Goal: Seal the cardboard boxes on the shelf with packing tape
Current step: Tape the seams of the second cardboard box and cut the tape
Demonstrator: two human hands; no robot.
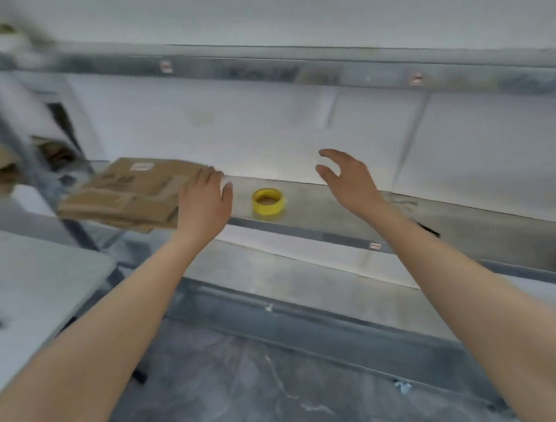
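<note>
a stack of flattened cardboard boxes (pixel 129 194) is seen at the shelf (pixel 338 236) front edge, partly overhanging it. the left hand (pixel 203 203) is laid open against the stack's right end, gripping nothing. the right hand (pixel 347 177) is held open and empty above bare shelf. the yellow tape roll (pixel 268 201) sits between them near the front edge. a careless shove could tip the stack off; free room is left rightward.

Left hand (pixel 202 200) flat on stack of folded brown cardboard boxes (pixel 125 193), middle left. Yellow tape roll (pixel 268 201) on grey metal shelf (pixel 336 213), centre. Right hand (pixel 347 175) open, empty, above shelf.
</note>
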